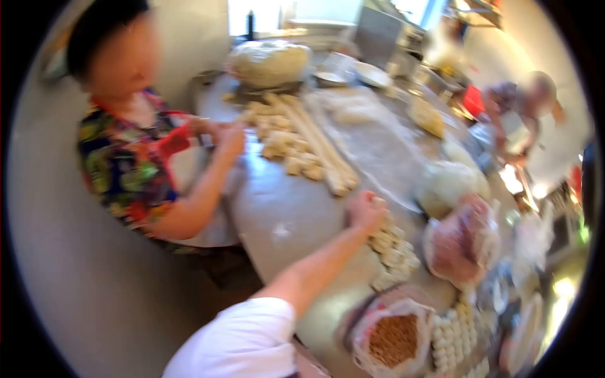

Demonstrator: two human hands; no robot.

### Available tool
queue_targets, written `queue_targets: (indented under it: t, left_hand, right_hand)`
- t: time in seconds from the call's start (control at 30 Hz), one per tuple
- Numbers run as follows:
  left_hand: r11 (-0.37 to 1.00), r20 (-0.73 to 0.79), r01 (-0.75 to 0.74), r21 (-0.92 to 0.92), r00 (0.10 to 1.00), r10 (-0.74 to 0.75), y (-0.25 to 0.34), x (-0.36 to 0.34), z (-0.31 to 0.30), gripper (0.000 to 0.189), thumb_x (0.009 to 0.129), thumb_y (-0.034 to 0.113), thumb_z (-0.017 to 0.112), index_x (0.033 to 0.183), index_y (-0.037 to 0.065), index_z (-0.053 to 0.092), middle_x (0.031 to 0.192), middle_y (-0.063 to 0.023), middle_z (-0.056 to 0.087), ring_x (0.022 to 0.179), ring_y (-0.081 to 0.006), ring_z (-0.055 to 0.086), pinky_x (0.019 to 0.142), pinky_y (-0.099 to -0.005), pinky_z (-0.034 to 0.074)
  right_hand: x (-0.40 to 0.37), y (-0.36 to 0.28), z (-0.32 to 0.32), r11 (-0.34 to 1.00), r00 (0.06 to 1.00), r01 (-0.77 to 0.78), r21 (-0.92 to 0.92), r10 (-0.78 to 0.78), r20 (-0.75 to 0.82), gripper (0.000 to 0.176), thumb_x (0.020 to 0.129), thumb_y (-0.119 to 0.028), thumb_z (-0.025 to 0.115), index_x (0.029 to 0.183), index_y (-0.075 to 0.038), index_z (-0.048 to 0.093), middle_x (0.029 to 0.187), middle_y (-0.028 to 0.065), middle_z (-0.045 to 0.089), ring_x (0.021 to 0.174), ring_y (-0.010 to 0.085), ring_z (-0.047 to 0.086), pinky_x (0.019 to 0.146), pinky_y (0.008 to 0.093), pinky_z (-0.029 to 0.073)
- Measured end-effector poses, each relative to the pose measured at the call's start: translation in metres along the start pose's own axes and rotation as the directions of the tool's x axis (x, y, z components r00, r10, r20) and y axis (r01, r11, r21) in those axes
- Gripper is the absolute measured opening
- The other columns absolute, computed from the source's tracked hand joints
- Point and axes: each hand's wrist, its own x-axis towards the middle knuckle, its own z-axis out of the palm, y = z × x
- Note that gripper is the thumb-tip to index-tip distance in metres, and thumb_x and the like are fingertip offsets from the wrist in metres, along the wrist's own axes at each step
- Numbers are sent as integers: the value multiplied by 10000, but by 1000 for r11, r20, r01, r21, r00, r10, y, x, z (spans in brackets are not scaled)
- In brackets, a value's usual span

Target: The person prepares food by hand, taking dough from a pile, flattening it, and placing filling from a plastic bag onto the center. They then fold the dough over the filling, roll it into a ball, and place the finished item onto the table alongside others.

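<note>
My left hand (367, 212) reaches out over the steel table, its fingers curled closed. A small pale bit, apparently a piece of dough (378, 200), shows at the fingertips; the image is blurred there. Just beside and below the hand lies a cluster of small round dough pieces (394, 255). Beyond it, long dough ropes (315, 142) run along the table, with cut dough lumps (277, 135) next to them. My right hand is out of view.
A co-worker (138, 145) stands at the left, hands together near the lumps. A bag of brown crumbly filling (394, 340), small white pieces in rows (454, 334), a bag of pinkish contents (463, 242) and a large wrapped dough mass (270, 63) surround the work area. Another person (517, 116) is farther right.
</note>
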Motion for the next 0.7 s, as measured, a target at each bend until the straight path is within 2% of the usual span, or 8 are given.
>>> queue_targets:
  t: [0.1,0.13,0.17,0.23,0.33,0.5,0.63,0.7]
  left_hand:
    - [913,18,-30,-406,999,41,-44,14,14,470,753,295,756,1129,63,597,1048,-55,609,936,-172,571,836,-332,487]
    - [786,59,37,-617,998,-1,-49,13,11,450,750,251,762,1133,77,600,1021,-43,603,907,-152,562,810,-318,488]
    - [703,139,155,-694,987,-80,-46,10,-2,409,762,188,743,1128,81,594,997,-36,600,896,-153,568,793,-300,486]
    - [444,339,447,-777,890,-305,-14,-18,-40,343,799,140,689,1118,76,582,984,-44,600,879,-164,576,748,-286,482]
    - [302,562,598,-742,801,-205,-11,-48,-69,291,832,106,631,1114,68,566,990,-59,601,878,-171,580,719,-280,472]
    - [285,791,757,-588,612,9,33,-126,-102,292,865,81,600,1150,40,548,1034,-89,606,856,-176,594,738,-289,485]
    - [341,952,892,-295,306,23,60,-193,-97,285,921,62,569,1199,17,523,1048,-95,608,884,-169,616,741,-276,506]
    - [399,990,908,-131,142,3,63,-219,-87,268,944,71,553,1207,29,525,1027,-80,607,898,-158,620,743,-254,519]
  right_hand:
    - [-3,-30,11,963,968,251,101,-249,-30,525,959,-327,551,1360,-1,456,1335,227,506,1170,351,518,982,399,410]
    - [-6,-40,21,917,922,380,118,-367,-121,339,884,-95,529,1198,24,571,1204,188,598,1169,320,538,997,377,412]
    - [-11,-52,25,838,875,477,263,-480,-59,338,819,25,552,1153,7,596,1156,163,622,1099,290,590,952,350,445]
    - [-23,-105,19,774,745,560,295,-626,229,320,811,-97,656,1117,-9,621,1140,174,631,1062,313,608,925,373,474]
    - [-19,-121,58,637,520,695,333,-766,378,427,802,-236,718,1143,-5,605,1184,202,603,1103,360,574,942,410,467]
    - [-9,-129,109,688,597,717,113,-689,410,517,844,-300,676,1222,21,533,1328,262,466,1245,416,439,1041,445,375]
    - [-17,-125,107,717,565,682,144,-642,518,639,874,-378,620,1350,-9,407,1409,324,327,1280,518,338,1079,496,320]
    - [-10,-100,111,705,507,656,269,-676,535,614,837,-381,649,1319,-55,452,1299,265,484,1173,441,494,979,466,428]
